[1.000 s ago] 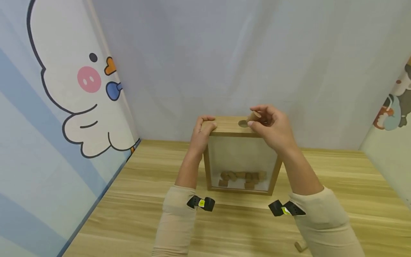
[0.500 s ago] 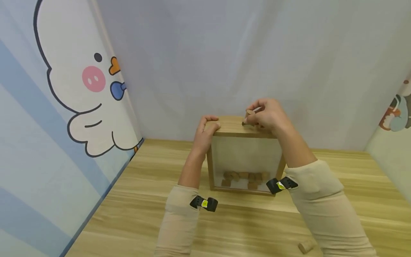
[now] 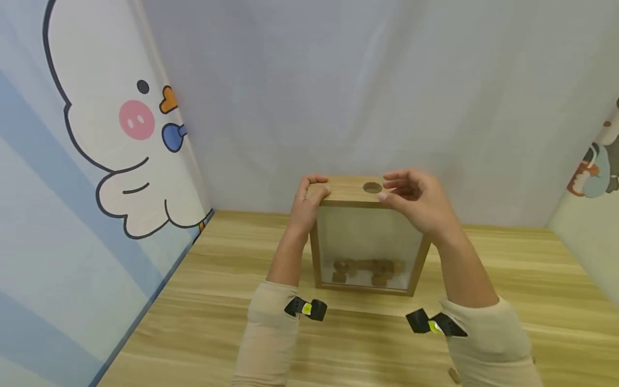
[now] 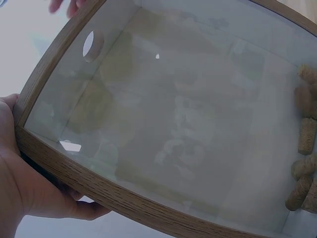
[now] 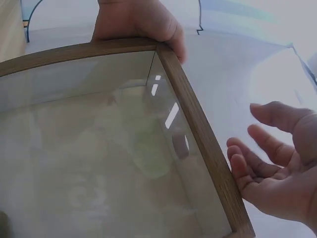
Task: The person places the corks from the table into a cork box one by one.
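A wooden-framed cork display box (image 3: 345, 194) with a clear front stands upright on the table. In its top is a round hole (image 3: 372, 187). Several corks (image 4: 307, 135) lie along the bottom inside. My left hand (image 3: 304, 209) grips the upper left corner, thumb at the front and fingers behind. Just right of the hole, my right hand (image 3: 422, 201) has its fingers loosely bent and apart, with nothing between them. From the right wrist view, that empty hand (image 5: 277, 168) is beside the top of the frame.
A loose cork (image 3: 453, 375) lies at the front of the wooden table (image 3: 367, 344), partly hidden by my right sleeve. Behind the box hangs a pale curtain (image 3: 271, 107). A cartoon-printed curtain (image 3: 96, 177) borders the left side.
My right hand tipped a cork upright at the hole and let it go. The cork has left the fingers, and the hand has drawn back to the right. My left hand stayed on the corner.
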{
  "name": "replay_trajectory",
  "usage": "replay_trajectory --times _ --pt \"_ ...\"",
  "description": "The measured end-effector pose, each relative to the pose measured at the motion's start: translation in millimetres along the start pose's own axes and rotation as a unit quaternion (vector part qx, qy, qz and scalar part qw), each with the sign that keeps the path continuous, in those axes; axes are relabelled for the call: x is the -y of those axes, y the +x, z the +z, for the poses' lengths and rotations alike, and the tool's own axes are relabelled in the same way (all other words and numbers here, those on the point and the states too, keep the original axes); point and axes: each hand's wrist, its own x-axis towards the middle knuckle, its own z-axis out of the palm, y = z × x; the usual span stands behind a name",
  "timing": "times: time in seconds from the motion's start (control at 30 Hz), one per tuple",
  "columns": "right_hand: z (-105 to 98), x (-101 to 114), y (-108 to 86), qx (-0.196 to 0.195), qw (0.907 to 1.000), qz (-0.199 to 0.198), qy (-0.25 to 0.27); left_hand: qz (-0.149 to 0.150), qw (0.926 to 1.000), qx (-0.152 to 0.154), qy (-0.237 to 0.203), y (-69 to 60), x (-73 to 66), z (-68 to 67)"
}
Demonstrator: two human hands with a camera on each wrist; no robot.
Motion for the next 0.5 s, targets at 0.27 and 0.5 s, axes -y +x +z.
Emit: replay_trajectory --times 0.27,0.5 --pt "-2 -32 -54.4 -0.004 0.9971 -0.076 -0.003 0.000 0.9999 0.013 0.001 -1.2 -0.2 -1.3" --pt "-16 -65 -91.5 0.073 0.9948 -0.071 0.006 -0.002 0.9999 0.012 0.005 -1.2 0.4 -3.5"
